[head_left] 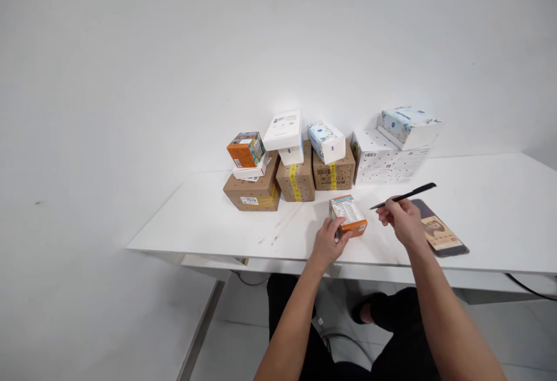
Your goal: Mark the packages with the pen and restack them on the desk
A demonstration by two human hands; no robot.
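A small orange box (357,229) with a white printed panel on its upper face lies on the white table. My left hand (327,244) grips its near left corner, the thumb and fingers closed on the edges. In my right hand (402,218) is a black pen (413,193), pinched between thumb and fingers. Its tip points left and stays apart from the orange box. Just right of that hand a phone (448,242) lies flat, its screen lit with a picture; the forearm hides part of it.
Along the wall stand brown cartons (300,187) with yellow tape and a large white box (383,160). Tissue packs (324,137), a white carton (285,129) and another orange box (244,152) rest on top. The table's front edge (278,257) runs close to my body.
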